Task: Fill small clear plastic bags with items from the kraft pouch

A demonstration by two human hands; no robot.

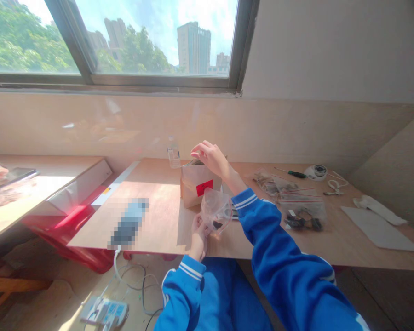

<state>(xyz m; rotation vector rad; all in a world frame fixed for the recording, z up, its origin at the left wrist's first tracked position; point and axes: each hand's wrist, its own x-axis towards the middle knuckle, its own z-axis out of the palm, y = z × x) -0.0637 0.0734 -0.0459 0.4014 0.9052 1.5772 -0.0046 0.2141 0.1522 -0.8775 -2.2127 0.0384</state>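
My left hand is closed on the lower left side of a clear plastic bag, near the table's front edge. Something small and dark and a pale part show inside the bag; I cannot make out what they are. Over the top of a white paper bag with a red label reaches my right hand, fingers loosely bent and apart, with nothing visible in them. The paper bag stands upright behind the plastic bag, its inside mostly hidden by that hand.
A clear bottle stands behind the paper bag. Rightward lie zip bags of parts, a green screwdriver, a white dome camera and a white sheet. A blurred-out phone lies left; a power strip is on the floor.
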